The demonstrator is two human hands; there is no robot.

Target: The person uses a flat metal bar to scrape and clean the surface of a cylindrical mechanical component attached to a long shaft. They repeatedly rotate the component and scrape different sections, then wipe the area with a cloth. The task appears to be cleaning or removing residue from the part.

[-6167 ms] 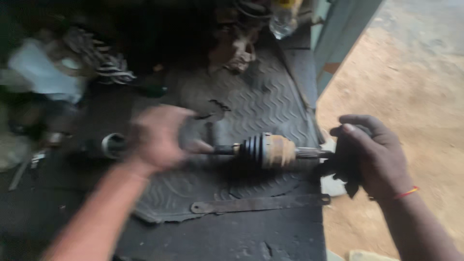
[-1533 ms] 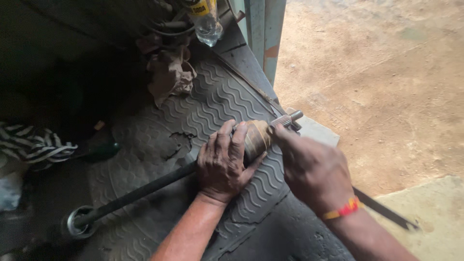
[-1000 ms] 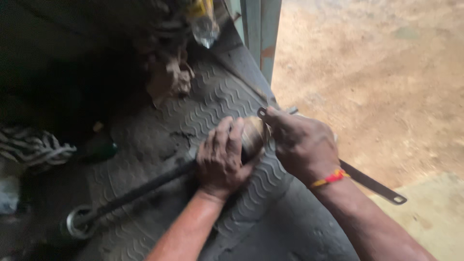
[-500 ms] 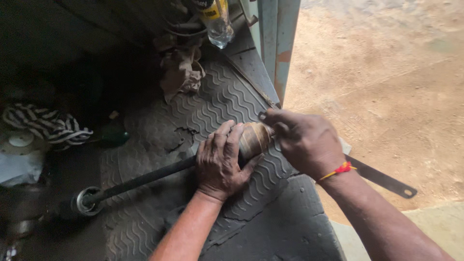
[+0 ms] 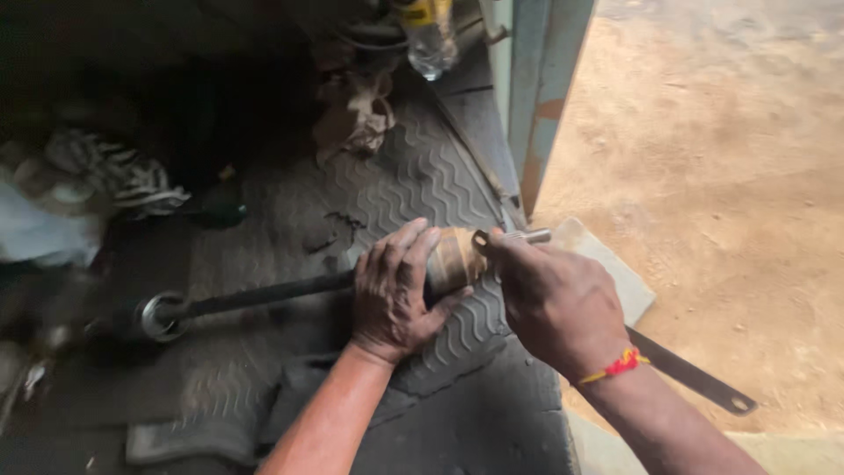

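Observation:
A long dark axle shaft (image 5: 264, 295) lies across a ribbed rubber mat (image 5: 413, 185), with a metal ring end (image 5: 158, 317) at the left. My left hand (image 5: 396, 290) is wrapped around its tan rubber boot (image 5: 455, 257). My right hand (image 5: 554, 299), with a red thread at the wrist, pinches at the boot's right end beside the bright shaft stub (image 5: 527, 236). A flat dark metal strip (image 5: 694, 378) runs out from under my right wrist to the lower right; how it is held is hidden.
A plastic bottle (image 5: 426, 40) and a crumpled rag (image 5: 356, 110) lie at the mat's far end. A striped cloth (image 5: 123, 176) sits at the left. A painted metal door post (image 5: 545, 97) borders sandy ground (image 5: 721, 176) on the right.
The shaft has been turned and laid on the mat. My left hand stays on the boot while my right hand works at its end; the view has shifted slightly.

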